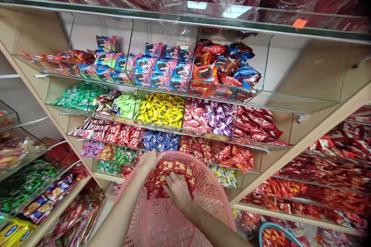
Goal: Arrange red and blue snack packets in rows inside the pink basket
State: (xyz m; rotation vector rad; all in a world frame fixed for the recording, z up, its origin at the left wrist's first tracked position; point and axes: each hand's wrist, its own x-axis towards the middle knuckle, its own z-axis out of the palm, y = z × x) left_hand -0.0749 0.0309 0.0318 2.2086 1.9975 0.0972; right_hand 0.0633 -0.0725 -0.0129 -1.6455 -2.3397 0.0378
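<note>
A pink plastic basket (214, 179) with a perforated wall tilts in front of the shelves, its mouth towards me. My left hand (148, 162) is closed on its upper rim, on the left side. Inside the basket, my right hand (177, 190) rests with curled fingers on a cluster of small red snack packets (171, 166) printed with yellow round pictures. Some fingertips are hidden among the packets. Just beyond the rim are a compartment of dark blue packets (160, 141) and one of red packets (203, 148).
Glass-divided shelves hold yellow candies (162, 109), green candies (79, 95), purple-white candies (220, 117) and cookie packs (162, 67). A glass shelf edge (185, 18) crosses above. More red packets (313, 189) fill the right-hand shelves; a blue-rimmed basket (279, 227) stands low at right.
</note>
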